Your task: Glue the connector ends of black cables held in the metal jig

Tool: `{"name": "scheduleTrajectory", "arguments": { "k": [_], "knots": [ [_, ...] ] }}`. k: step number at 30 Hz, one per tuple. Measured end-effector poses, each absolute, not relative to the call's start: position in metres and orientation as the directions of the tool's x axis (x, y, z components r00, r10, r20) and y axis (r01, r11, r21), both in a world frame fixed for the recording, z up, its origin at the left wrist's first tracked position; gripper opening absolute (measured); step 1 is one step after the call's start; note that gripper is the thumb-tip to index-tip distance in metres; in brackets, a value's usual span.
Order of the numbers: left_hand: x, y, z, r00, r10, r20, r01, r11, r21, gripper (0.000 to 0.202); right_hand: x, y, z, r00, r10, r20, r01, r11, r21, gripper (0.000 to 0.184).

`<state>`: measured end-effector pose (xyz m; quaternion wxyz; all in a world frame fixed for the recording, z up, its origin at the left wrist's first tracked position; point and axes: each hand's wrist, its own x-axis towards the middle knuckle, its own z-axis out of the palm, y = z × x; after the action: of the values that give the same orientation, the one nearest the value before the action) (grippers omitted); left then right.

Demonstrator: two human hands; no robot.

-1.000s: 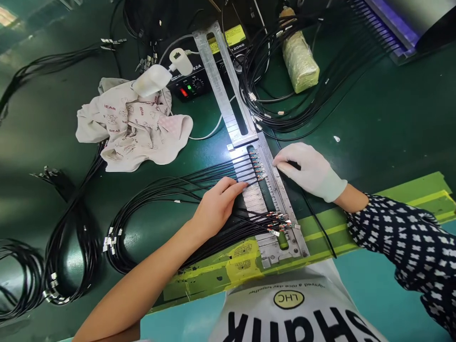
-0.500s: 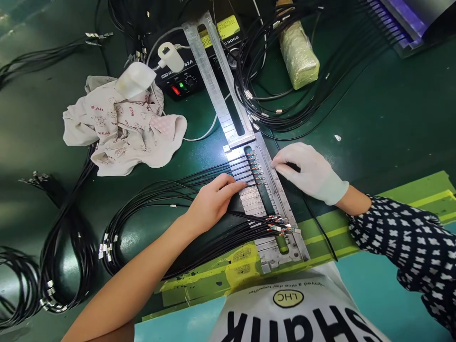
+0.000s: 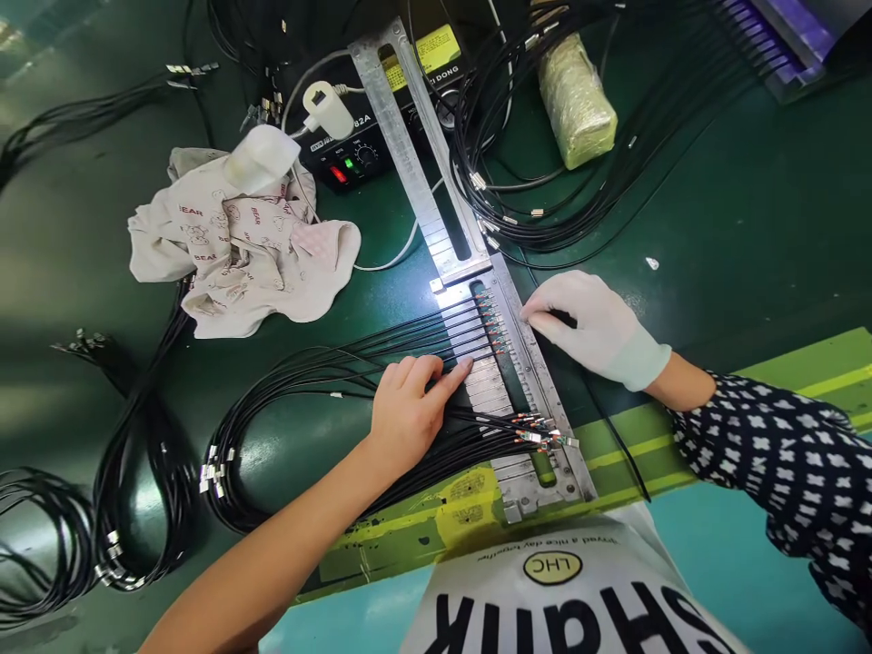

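Neatly, on the green workbench (image 3: 742, 236), black cables (image 3: 320, 368) fan into a slotted metal jig (image 3: 524, 495), the bare left hand (image 3: 409, 418) pressing them flat, fingers open, while the gloved right hand (image 3: 592, 327) pinches narrowly on a black wire (image 3: 562, 319) at the jig's edge

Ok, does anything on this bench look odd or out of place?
Two things stand out. The right hand wears a white glove, while the left hand is bare. A small white scrap also lies by itself on the green bench top.
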<state>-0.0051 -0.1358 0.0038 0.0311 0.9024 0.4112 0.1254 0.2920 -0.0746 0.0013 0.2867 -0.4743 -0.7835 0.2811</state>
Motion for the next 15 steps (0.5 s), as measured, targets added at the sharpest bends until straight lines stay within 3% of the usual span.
{"name": "scheduleTrajectory", "arguments": {
  "k": [7, 12, 15],
  "knots": [
    [-0.007, -0.140, 0.012, 0.661, 0.729, 0.176, 0.704, -0.685, 0.189, 0.040, 0.292, -0.078, -0.001, -0.370, 0.902, 0.224, 0.594, 0.415, -0.690, 0.018],
    [-0.001, -0.153, 0.026, 0.749, 0.662, -0.006, 0.552, -0.619, 0.559, 0.020, 0.293, -0.080, -0.002, -0.379, 0.892, 0.245, 0.583, 0.436, -0.685, 0.019],
    [0.001, -0.154, 0.026, 0.758, 0.652, -0.025, 0.527, -0.588, 0.614, 0.013, 0.293, -0.081, -0.001, -0.375, 0.897, 0.232, 0.592, 0.425, -0.685, 0.019]
  ]
}}
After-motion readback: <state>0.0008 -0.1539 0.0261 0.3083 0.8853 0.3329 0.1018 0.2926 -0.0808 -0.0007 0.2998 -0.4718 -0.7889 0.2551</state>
